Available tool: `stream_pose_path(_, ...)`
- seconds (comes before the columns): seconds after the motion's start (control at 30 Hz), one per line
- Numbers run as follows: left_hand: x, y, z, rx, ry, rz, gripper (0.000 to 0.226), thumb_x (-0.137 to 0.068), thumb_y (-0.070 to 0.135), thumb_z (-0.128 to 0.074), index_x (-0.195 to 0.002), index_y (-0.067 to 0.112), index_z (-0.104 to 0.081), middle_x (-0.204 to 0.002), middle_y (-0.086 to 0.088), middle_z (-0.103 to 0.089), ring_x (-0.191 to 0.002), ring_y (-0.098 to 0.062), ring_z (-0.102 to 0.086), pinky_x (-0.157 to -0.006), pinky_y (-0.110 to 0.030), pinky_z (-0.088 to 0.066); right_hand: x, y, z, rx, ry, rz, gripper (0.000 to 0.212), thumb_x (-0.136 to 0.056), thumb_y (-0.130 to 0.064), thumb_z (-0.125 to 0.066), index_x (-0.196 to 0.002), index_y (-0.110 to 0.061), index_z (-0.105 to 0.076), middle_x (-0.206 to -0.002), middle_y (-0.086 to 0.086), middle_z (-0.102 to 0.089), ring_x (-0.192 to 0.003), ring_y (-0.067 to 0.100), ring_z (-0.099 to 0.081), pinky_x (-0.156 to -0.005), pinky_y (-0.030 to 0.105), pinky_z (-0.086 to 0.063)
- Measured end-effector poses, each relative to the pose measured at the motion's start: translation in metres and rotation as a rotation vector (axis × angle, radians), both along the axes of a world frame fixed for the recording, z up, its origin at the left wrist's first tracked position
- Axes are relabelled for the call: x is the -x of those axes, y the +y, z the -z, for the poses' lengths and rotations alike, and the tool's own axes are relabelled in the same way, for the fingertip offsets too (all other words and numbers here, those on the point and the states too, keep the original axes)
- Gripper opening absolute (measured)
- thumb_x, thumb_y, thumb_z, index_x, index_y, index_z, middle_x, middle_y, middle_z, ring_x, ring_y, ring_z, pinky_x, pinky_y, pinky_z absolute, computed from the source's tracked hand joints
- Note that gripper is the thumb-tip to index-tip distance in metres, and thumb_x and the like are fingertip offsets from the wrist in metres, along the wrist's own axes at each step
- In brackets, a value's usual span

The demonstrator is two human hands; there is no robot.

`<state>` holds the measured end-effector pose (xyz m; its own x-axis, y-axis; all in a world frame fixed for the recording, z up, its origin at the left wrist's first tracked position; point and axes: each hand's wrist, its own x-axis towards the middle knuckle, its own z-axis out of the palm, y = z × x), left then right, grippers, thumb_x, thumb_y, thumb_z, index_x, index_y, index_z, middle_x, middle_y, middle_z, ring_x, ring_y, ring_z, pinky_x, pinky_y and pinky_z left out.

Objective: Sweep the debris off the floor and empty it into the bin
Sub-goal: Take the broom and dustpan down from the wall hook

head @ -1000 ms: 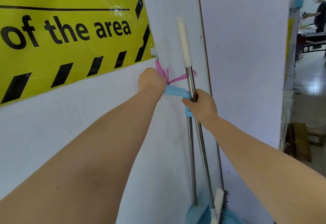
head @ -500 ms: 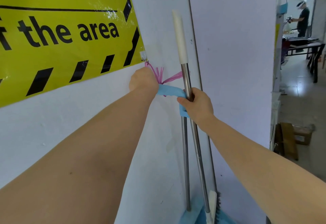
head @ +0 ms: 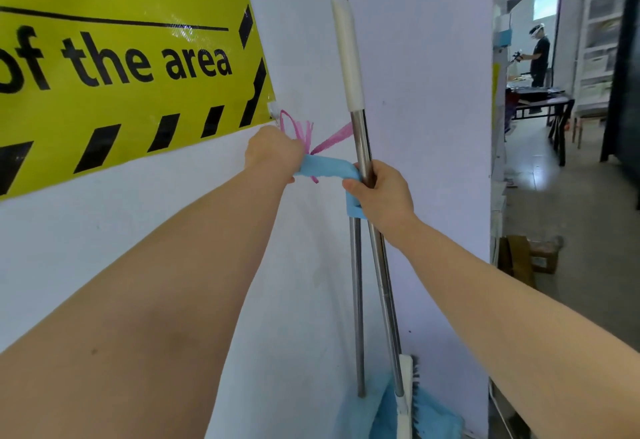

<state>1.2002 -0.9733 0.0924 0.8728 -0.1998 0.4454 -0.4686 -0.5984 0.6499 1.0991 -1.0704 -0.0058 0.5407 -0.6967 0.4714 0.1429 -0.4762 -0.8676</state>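
Note:
A broom (head: 360, 134) with a steel shaft and a white grip on top stands against the white wall, its brush head (head: 410, 390) low at the bottom. Beside it stands a blue dustpan (head: 381, 414) on its own steel handle (head: 356, 300). My right hand (head: 381, 193) is closed around the broom shaft where the blue dustpan handle top (head: 325, 167) clips on. My left hand (head: 273, 153) grips the left end of that blue piece, just below a pink string (head: 298, 127) hanging from a small wall hook (head: 273, 109).
A yellow and black warning banner (head: 121, 58) covers the wall at upper left. To the right an opening leads to a tiled floor (head: 571, 231) with a wooden stool (head: 530, 258), a dark table (head: 540, 106) and another person (head: 538, 54) standing far back.
Both hands keep their grips. The view has shifted a little, and the pink string loop sits looser above my left hand.

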Motion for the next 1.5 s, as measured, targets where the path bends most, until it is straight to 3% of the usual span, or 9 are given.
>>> stream_pose_path(0.2, 0.034, 0.029, 0.018, 0.023, 0.021, 0.098, 0.026, -0.094, 0.022, -0.054, -0.106, 0.002, -0.066, -0.100, -0.018, -0.071, -0.069, -0.031, -0.072, -0.069, -0.040, -0.062, 0.041, 0.036, 0.016, -0.038, 0.005, 0.052, 0.021, -0.090, -0.021, -0.070, -0.077, -0.016, -0.054, -0.066, -0.006, -0.047, -0.065, 0.016, -0.047, -0.067, 0.035, -0.046)
stream_pose_path(0.53, 0.114, 0.126, 0.048, 0.177, 0.058, 0.421, 0.015, -0.084, 0.010, -0.064, -0.096, 0.003, -0.071, -0.093, -0.014, -0.067, -0.089, -0.032, -0.070, -0.080, -0.042, -0.059, 0.142, 0.147, 0.022, -0.054, -0.009, 0.198, 0.014, -0.091, -0.019, -0.068, -0.090, -0.010, -0.058, -0.072, -0.003, -0.049, -0.073, 0.017, -0.050, -0.074, 0.039, -0.053)
stream_pose_path(0.63, 0.143, 0.157, 0.052, 0.176, 0.045, 0.491, 0.005, -0.082, 0.007, -0.064, -0.084, 0.011, -0.066, -0.085, -0.010, -0.062, -0.088, -0.032, -0.070, -0.080, -0.043, -0.059, 0.175, 0.183, 0.024, -0.046, -0.003, 0.239, 0.018, -0.091, -0.019, -0.068, -0.084, -0.012, -0.053, -0.069, -0.004, -0.045, -0.071, 0.017, -0.047, -0.068, 0.033, -0.049)
stream_pose_path(0.77, 0.176, 0.193, 0.060, 0.188, 0.037, 0.516, 0.026, -0.076, 0.004, -0.064, -0.058, 0.019, -0.054, -0.081, -0.011, -0.062, -0.082, -0.030, -0.069, -0.077, -0.046, -0.059, 0.216, 0.223, 0.022, -0.029, 0.041, 0.281, 0.030, -0.091, -0.018, -0.069, -0.070, -0.022, -0.048, -0.065, -0.005, -0.044, -0.066, 0.015, -0.048, -0.068, 0.032, -0.049)
stream_pose_path(0.9, 0.213, 0.219, 0.071, 0.222, 0.097, 0.515, 0.029, -0.073, 0.000, -0.061, -0.055, 0.020, -0.050, -0.068, -0.007, -0.058, -0.073, -0.027, -0.065, -0.078, -0.044, -0.060, 0.256, 0.260, 0.026, -0.048, 0.064, 0.294, 0.032, -0.091, -0.017, -0.069, -0.069, -0.021, -0.046, -0.064, -0.005, -0.043, -0.060, 0.010, -0.045, -0.065, 0.027, -0.047)
stream_pose_path(1.0, 0.246, 0.241, 0.082, 0.224, 0.113, 0.509, 0.037, -0.074, -0.003, -0.056, -0.052, 0.021, -0.040, -0.055, 0.002, -0.040, -0.059, -0.020, -0.049, -0.055, -0.024, -0.050, 0.286, 0.287, 0.035, -0.072, 0.084, 0.282, 0.013, -0.091, -0.018, -0.069, -0.086, -0.012, -0.058, -0.068, -0.004, -0.047, -0.067, 0.013, -0.051, -0.072, 0.030, -0.051)
stream_pose_path(1.1, 0.283, 0.266, 0.096, 0.199, 0.084, 0.518, 0.038, -0.075, -0.005, -0.052, -0.051, 0.019, -0.035, -0.050, 0.001, -0.031, -0.044, -0.011, -0.029, -0.034, -0.012, -0.022, 0.318, 0.313, 0.046, -0.097, 0.103, 0.286, 0.020, -0.091, -0.018, -0.069, -0.078, -0.020, -0.054, -0.068, -0.005, -0.047, -0.065, 0.010, -0.050, -0.073, 0.028, -0.051)
stream_pose_path(1.3, 0.349, 0.321, 0.120, 0.155, 0.131, 0.475, 0.035, -0.075, -0.001, -0.053, -0.051, 0.017, -0.035, -0.051, 0.001, -0.030, -0.044, -0.011, -0.027, -0.042, -0.020, -0.021, 0.383, 0.367, 0.074, -0.153, 0.169, 0.261, 0.025, -0.091, -0.019, -0.069, -0.104, 0.001, -0.063, -0.085, 0.014, -0.057, -0.078, 0.024, -0.058, -0.087, 0.046, -0.056)
stream_pose_path(1.5, 0.410, 0.379, 0.144, 0.109, 0.164, 0.469, 0.038, -0.077, 0.003, -0.053, -0.051, 0.017, -0.029, -0.046, 0.003, -0.027, -0.040, -0.010, -0.024, -0.033, -0.016, -0.015, 0.448, 0.420, 0.101, -0.221, 0.257, 0.240, 0.031, -0.090, -0.022, -0.070, -0.113, -0.002, -0.061, -0.106, 0.023, -0.064, -0.100, 0.037, -0.064, -0.090, 0.051, -0.054)
